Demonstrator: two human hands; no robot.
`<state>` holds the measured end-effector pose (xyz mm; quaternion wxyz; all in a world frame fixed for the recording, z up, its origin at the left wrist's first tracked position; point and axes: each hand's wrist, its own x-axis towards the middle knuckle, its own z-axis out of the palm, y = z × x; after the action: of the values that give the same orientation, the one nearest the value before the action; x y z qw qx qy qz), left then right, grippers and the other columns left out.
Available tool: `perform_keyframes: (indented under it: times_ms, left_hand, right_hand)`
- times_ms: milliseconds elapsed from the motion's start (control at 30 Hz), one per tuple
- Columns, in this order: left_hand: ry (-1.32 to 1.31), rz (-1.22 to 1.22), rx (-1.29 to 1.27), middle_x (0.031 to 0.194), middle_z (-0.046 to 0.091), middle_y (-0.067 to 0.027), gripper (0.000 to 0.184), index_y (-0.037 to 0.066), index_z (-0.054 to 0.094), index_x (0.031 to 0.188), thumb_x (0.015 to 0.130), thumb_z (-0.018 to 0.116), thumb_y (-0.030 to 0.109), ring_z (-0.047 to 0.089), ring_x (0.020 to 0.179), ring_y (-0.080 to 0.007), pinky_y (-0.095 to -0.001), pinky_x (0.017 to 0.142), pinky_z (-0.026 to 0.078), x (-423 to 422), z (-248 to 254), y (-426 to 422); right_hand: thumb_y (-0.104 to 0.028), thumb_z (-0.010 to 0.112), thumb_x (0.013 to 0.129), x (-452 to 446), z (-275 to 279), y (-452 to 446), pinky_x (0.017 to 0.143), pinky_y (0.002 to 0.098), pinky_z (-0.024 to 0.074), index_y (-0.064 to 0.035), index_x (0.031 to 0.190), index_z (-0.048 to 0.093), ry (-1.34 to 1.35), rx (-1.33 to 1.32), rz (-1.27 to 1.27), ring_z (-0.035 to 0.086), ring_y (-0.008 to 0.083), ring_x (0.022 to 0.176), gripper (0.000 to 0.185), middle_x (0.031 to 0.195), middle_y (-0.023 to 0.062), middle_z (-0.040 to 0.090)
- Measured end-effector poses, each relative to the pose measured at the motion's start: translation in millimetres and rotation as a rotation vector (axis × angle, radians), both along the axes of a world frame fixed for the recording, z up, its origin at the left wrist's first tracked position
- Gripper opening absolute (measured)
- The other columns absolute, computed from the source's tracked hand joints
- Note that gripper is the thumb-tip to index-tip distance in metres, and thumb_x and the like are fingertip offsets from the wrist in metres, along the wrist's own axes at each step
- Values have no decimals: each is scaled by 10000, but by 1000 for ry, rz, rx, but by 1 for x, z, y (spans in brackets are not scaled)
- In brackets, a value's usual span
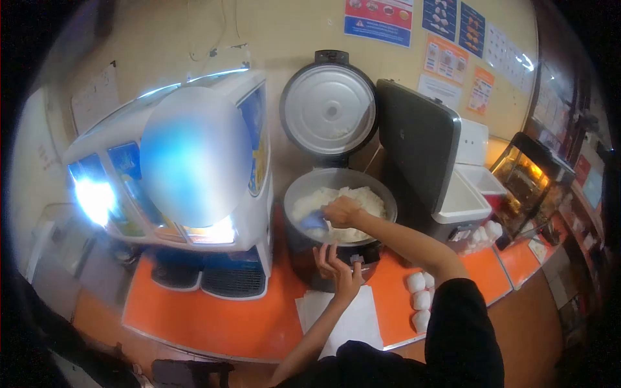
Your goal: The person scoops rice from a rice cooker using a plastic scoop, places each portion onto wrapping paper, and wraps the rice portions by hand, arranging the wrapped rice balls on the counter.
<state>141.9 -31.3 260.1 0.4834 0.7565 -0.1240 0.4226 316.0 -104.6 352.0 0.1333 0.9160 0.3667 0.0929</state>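
Rice (370,202) lies around the right hand (341,212), nearer; grip closed on blue paddle (314,222), blade leftward. Left hand (339,270) outside pot (299,255), fingers spread.

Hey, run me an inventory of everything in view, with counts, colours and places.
Rice cooker: one, dark, centre, lid raised
Rice: one mass, white, inside cooker
Rice scoop: one, blue, in rice
Drink dispenser: one, white, left
Drip trays: two, dark, dispenser's base
Cooler box: one, dark outside, white inside, right, open
Display case: one, glass, lit orange, far right
Round bundles: several, white, counter's right
Paper sheets: several, white, before cooker
Posters: several, mixed colours, wall
Counter: one, orange, beneath
Left hand: cooker's front
Right hand: gripping scoop
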Motion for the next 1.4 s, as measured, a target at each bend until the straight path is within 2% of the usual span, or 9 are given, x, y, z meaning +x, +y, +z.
perform_keyframes:
  times_ms: [333,500,600,733,833,867,967,1167,1400]
  left_hand:
    - [88,45,18,1386,210,-186,717,-6,291,1370,758,629,153,93,1374,-466,-609,1105,114,-3,-2,-2]
    - [107,62,20,1359,248,-182,690,-10,307,1360,782,624,197,106,1367,-459,-609,1105,114,-3,1,0]
    - [71,71,39,1337,262,-177,653,-21,320,1344,807,620,197,125,1354,-452,-611,1104,112,0,-4,1]
    - [71,70,46,1333,256,-180,635,-23,327,1334,801,607,180,128,1353,-446,-608,1098,109,-1,0,-1]
    - [78,49,24,1335,255,-181,636,-21,329,1334,793,605,168,124,1356,-450,-603,1092,108,-1,-3,-2]
    - [76,31,11,1337,254,-181,637,-21,329,1335,790,605,162,122,1357,-452,-601,1090,108,0,-4,-1]
    - [75,34,23,1345,248,-180,634,-22,328,1334,792,600,167,108,1365,-454,-596,1088,105,-1,-2,0]
    - [66,21,34,1340,262,-175,631,-27,329,1327,793,603,171,128,1365,-451,-594,1093,104,1,-8,0]
    - [63,55,91,1321,270,-176,636,-38,319,1328,792,601,155,143,1353,-449,-609,1101,120,0,-2,-1]
  right_hand:
    - [-321,569,846,-72,26,-53,700,476,529,-25,1002,641,213,120,-145,666,398,798,342,829,228,667]
    - [-386,564,863,-51,47,-78,737,488,526,-76,1061,644,378,92,-95,660,408,857,377,882,220,677]
    - [-396,564,870,21,21,-116,747,486,529,-85,1050,646,411,207,-52,663,399,847,368,901,207,679]
    - [-309,546,896,9,48,-51,718,429,548,-64,1100,607,26,113,-359,696,324,808,325,958,169,692]
    - [-256,548,885,27,-20,-27,691,414,550,-41,1100,586,-451,-93,46,703,300,797,305,916,182,696]
    - [-250,614,795,42,-37,-27,663,432,547,-102,1122,595,-538,-11,64,688,324,771,359,853,193,681]
    - [-279,615,801,35,5,-25,676,441,536,-104,1095,614,-24,81,-253,682,331,795,343,864,183,681]
    - [-420,630,803,12,4,-32,749,482,528,-76,1039,659,185,25,-146,684,361,841,418,863,188,694]
    - [-402,562,878,-55,15,-48,736,498,520,-47,1121,606,235,185,-146,665,405,800,432,819,228,674]
